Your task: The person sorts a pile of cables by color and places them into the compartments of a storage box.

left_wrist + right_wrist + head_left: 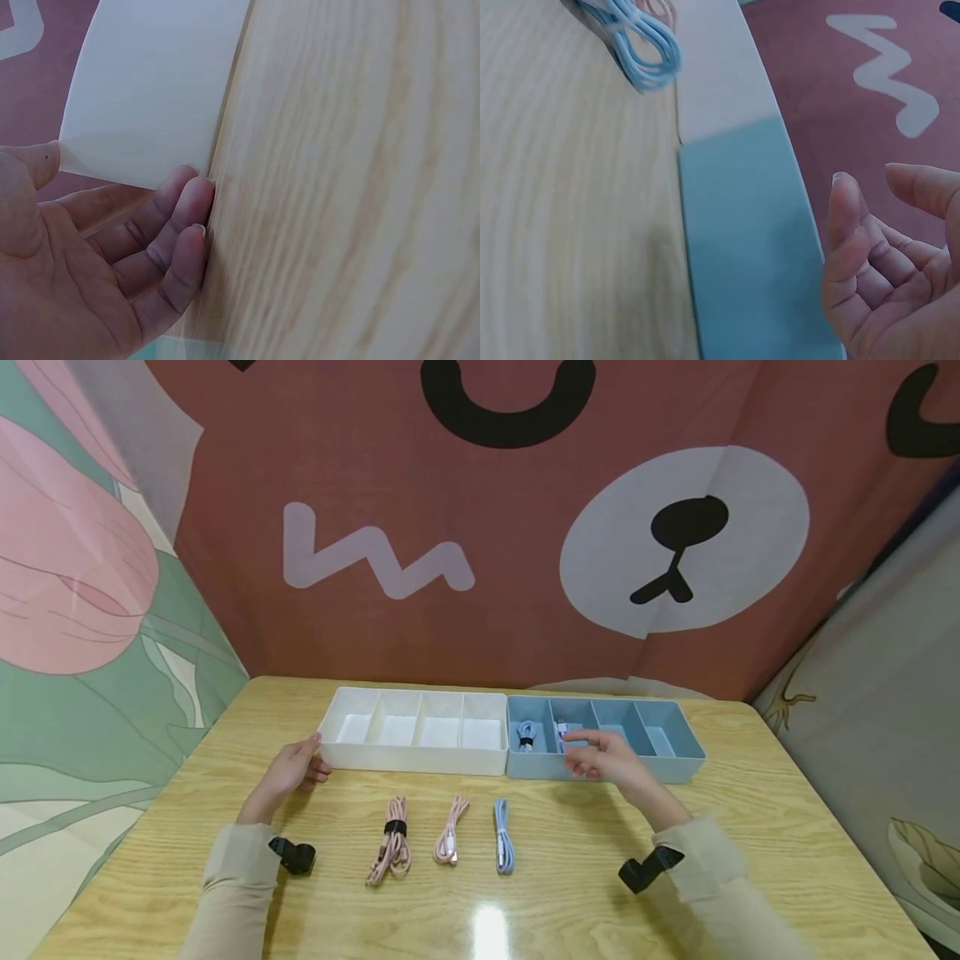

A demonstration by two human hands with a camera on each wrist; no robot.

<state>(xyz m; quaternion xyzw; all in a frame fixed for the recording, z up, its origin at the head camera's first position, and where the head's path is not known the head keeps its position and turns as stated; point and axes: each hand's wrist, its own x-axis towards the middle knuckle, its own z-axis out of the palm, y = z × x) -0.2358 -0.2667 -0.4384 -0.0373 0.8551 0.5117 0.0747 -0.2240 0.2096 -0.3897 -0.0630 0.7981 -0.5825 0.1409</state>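
Head view: left hand (292, 767) at 8 o'clock, fingers relaxed, touching the white box (412, 758). Right hand (609, 762) at 4 o'clock, loose and empty, by the blue box (540, 767). Strapped pink cable (392, 856), smaller pink cable (452, 827) and blue cable (502, 839) on the table (585, 902), 7 to 6 o'clock. Left wrist view: thumb at box rim, fingers loosely bent. Right wrist view: hand at 4 o'clock, blue cable at 11.

From the blue cable (503, 837), table (573, 856) lies free at 3 and 6 o'clock; pink cables (393, 845) block 9; white tray (412, 758) walls off 11; blue tray (540, 766), 1; right hand (606, 761) obstructs 2.
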